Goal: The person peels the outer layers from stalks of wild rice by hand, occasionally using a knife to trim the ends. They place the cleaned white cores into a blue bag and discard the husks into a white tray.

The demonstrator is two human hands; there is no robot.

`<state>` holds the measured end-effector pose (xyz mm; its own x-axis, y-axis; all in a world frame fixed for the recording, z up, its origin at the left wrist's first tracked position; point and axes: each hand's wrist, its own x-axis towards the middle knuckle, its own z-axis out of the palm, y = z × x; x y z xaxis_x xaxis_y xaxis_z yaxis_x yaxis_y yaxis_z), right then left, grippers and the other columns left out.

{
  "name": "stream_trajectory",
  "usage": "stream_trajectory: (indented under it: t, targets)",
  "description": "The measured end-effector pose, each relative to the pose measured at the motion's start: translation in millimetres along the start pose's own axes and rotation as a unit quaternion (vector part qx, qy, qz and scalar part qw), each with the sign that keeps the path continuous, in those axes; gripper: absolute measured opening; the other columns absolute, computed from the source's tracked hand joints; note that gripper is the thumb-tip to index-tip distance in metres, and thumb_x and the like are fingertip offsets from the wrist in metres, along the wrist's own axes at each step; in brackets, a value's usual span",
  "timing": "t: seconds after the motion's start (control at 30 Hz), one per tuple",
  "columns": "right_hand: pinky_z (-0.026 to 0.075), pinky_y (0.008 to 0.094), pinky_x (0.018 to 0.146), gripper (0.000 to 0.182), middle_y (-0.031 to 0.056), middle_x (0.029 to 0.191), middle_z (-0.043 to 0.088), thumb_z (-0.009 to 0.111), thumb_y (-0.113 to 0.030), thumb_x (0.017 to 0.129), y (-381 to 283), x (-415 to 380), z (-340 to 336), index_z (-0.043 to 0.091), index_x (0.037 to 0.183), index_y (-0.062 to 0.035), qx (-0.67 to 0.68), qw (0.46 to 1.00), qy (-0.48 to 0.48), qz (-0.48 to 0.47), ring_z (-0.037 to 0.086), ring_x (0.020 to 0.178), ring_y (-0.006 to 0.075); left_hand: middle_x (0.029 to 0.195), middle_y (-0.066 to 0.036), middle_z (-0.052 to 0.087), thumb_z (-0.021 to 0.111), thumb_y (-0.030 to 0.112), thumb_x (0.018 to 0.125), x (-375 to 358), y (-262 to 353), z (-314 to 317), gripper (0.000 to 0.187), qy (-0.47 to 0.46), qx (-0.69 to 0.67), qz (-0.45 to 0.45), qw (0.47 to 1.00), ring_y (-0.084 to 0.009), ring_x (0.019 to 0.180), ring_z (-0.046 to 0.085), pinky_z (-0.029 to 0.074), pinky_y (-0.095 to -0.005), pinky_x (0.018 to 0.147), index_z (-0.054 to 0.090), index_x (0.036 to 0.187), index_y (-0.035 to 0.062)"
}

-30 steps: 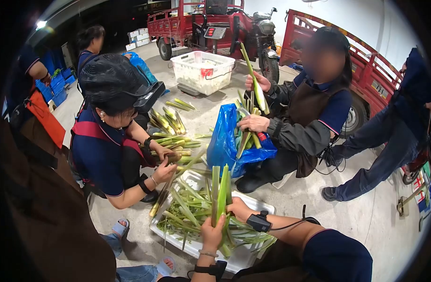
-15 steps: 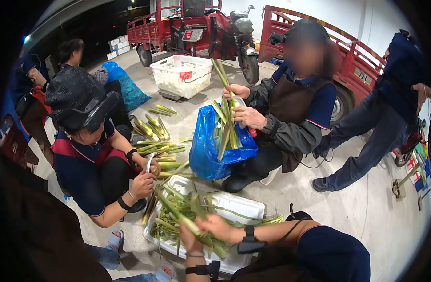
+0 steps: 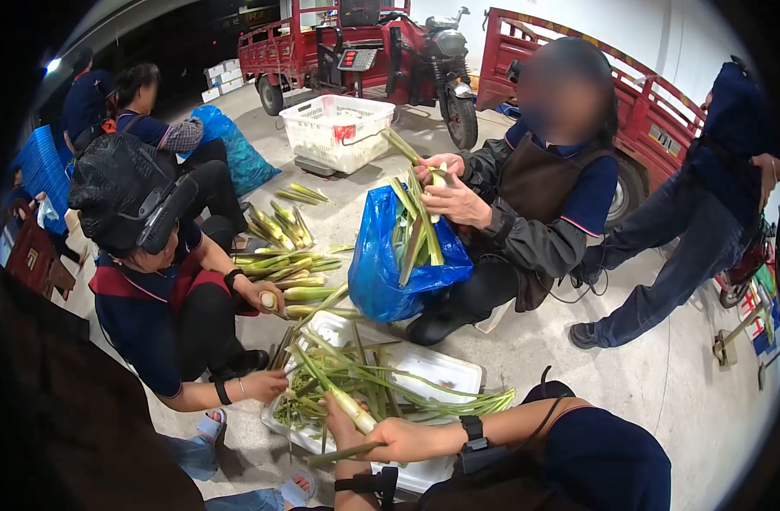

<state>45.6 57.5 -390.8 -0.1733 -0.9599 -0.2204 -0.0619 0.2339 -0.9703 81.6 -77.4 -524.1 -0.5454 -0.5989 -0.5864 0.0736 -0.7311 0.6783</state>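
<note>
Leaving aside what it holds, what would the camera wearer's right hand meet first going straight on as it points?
Probably the wearer's left hand, wrapped around a long pale-green stalk; depth is unclear.

Red cargo tricycle (image 3: 404, 53) with stacked white boxes (image 3: 225, 79) near its rear

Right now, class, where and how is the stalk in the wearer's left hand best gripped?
Probably on the stalk at its thick pale end, the grip wrapped around it from the wearer's side. It slants above the white tray, stout end toward the wearer, slimmer green end pointing away.
</note>
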Motion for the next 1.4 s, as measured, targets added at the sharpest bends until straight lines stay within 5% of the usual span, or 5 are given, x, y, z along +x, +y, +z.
stream_trajectory:
  t: [0.4, 0.73, 0.97, 1.07, 1.4]
  targets:
    - [0.042, 0.0367, 0.057, 0.024, 0.0159, 0.066, 0.060, 0.059, -0.025, 0.086, -2, -35, 12, 0.067, 0.089, -0.0036, -0.073, 0.996, 0.054, -0.013, 0.056, 0.059, 0.0283, 0.066, -0.007, 0.056, 0.043, 0.051, 0.095, -10, -22, 5, 0.046, -0.040, 0.024, -0.064, 0.997, -0.0185, 0.053, 0.055, 0.049, -0.0308, 0.048, 0.052, 0.082, 0.0075]
    - [0.040, 0.0244, 0.057, 0.037, 0.0008, 0.063, 0.057, 0.059, -0.031, 0.093, -30, -70, 26, 0.061, 0.074, 0.0007, 0.061, 0.997, 0.033, 0.043, 0.049, 0.065, 0.0030, 0.083, -0.008, 0.055, 0.044, 0.053, 0.093, 71, -69, -67, 0.047, 0.020, -0.158, -0.117, 0.980, -0.0229, 0.063, 0.055, 0.050, -0.0348, 0.056, 0.050, 0.103, 0.0076]
    - [0.046, 0.0299, 0.086, 0.073, 0.0208, 0.118, 0.057, 0.062, -0.047, 0.086, 106, 9, -49, 0.039, 0.134, 0.0030, -0.436, 0.808, 0.396, 0.024, 0.057, 0.103, 0.0212, 0.078, -0.006, 0.056, 0.040, 0.045, 0.098, 7, -43, -2, 0.041, -0.062, 0.057, 0.016, 0.996, -0.0171, 0.068, 0.057, 0.049, -0.0321, 0.060, 0.052, 0.099, 0.0059]
    - [0.046, 0.0291, 0.086, 0.071, 0.0186, 0.115, 0.059, 0.062, -0.045, 0.087, 115, 36, -53, 0.040, 0.134, 0.0035, -0.118, 0.943, 0.308, 0.044, 0.057, 0.103, 0.0199, 0.086, -0.005, 0.055, 0.040, 0.044, 0.099, -6, -42, 12, 0.042, -0.083, 0.107, 0.066, 0.989, -0.0146, 0.074, 0.055, 0.046, -0.0302, 0.064, 0.052, 0.101, 0.0047]
    - [0.037, 0.0232, 0.052, 0.034, -0.0054, 0.062, 0.050, 0.060, -0.033, 0.092, 124, 44, -84, 0.063, 0.076, -0.0029, -0.008, 0.981, 0.192, 0.026, 0.044, 0.060, 0.0025, 0.089, -0.006, 0.060, 0.079, 0.027, 0.075, -20, -35, 19, 0.045, -0.186, 0.282, 0.120, 0.934, -0.0123, 0.076, 0.054, 0.045, -0.0273, 0.066, 0.054, 0.099, -0.0013]
